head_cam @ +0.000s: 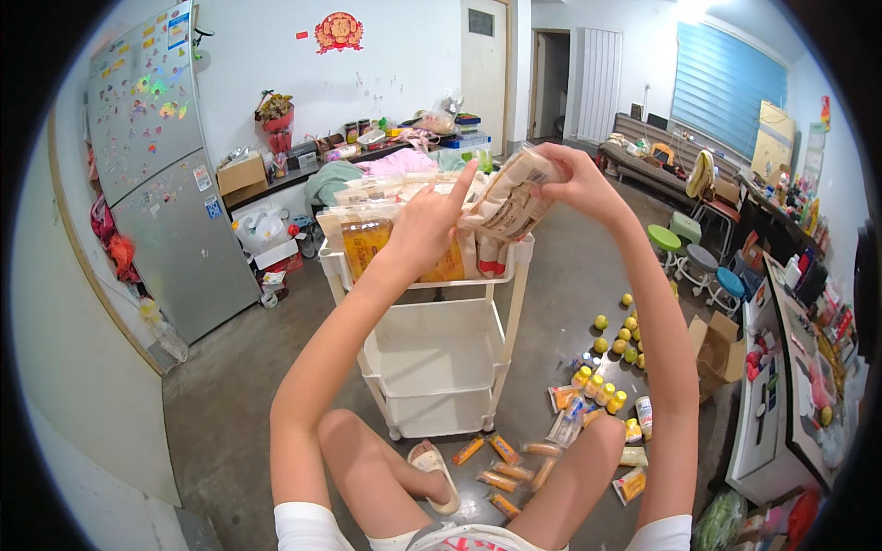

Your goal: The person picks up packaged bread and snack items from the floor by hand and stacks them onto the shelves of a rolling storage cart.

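My right hand (579, 180) grips the upper right end of a clear plastic food package (513, 200) with printed writing, tilted above a white rolling cart (413, 281). My left hand (428, 224) is at the package's lower left corner, over the cart's top tier, its index finger pointing up. The rest of its fingers are partly hidden, so I cannot tell whether it grips anything. Bagged food packs stand in the top tier, with a yellow-orange printed pack (364, 242) at the front left. A pack with a red band (492, 263) sits at the right.
The cart's middle tier (434, 337) is below. On the floor are wrapped orange snack sticks (504, 449), yellow-capped bottles (599, 391), round yellow-green fruits (623, 334) and an open cardboard box (716, 351). A fridge (172, 206) stands left; a white cabinet (765, 413) is right.
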### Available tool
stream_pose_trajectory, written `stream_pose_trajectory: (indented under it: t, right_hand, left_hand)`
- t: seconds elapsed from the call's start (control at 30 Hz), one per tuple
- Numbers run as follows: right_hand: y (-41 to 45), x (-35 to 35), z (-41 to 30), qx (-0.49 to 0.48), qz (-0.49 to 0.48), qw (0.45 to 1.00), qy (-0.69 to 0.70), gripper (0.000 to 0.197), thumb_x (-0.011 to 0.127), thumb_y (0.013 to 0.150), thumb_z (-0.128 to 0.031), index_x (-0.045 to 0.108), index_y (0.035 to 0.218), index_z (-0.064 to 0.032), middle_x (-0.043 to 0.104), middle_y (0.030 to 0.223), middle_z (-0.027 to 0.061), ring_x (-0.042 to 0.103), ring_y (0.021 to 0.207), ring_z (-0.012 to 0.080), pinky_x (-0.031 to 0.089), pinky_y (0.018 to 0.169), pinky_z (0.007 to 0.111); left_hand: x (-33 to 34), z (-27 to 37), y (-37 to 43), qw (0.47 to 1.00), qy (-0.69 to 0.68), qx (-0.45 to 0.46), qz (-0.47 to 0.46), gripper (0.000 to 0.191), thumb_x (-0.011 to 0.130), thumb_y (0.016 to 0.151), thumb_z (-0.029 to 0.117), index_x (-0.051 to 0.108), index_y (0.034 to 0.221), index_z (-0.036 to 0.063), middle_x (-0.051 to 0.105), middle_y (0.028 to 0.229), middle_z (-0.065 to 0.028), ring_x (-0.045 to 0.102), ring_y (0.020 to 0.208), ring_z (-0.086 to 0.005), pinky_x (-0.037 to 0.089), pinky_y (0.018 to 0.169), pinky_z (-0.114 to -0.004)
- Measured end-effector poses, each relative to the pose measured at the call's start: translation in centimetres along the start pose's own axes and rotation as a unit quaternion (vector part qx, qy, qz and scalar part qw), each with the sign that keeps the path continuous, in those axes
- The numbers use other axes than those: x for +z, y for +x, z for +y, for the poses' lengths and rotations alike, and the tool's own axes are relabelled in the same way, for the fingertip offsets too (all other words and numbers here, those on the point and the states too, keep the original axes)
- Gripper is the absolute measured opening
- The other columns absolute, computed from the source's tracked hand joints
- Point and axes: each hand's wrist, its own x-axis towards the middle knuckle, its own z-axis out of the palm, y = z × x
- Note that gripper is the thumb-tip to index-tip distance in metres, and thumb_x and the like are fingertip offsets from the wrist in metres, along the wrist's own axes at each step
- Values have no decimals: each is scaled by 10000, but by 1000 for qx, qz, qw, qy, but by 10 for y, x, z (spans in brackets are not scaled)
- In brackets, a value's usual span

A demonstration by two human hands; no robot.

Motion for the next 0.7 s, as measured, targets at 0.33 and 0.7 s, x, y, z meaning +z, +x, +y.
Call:
stream_pose_trajectory:
  t: [0.33, 0.7]
  right_hand:
    - [24, 21, 8, -117, -56, 968, -217, 379, 640, 646, -20, 558, 1015, -38, 612, 865, 137, 584, 801, 270, 458, 734, 336]
    - [-2, 43, 45, -118, -59, 979, -153, 478, 622, 581, -16, 562, 1053, -57, 590, 971, 117, 539, 905, 246, 410, 829, 328]
  left_hand:
    - [-7, -2, 14, 991, -75, -32, -104, 550, 696, 582, 66, 439, 1067, 22, 573, 844, -174, 524, 819, -353, 412, 771, -390]
    - [28, 12, 8, 998, -23, -54, 23, 549, 770, 520, 262, 518, 940, 13, 558, 901, -140, 514, 905, -311, 350, 898, -412]
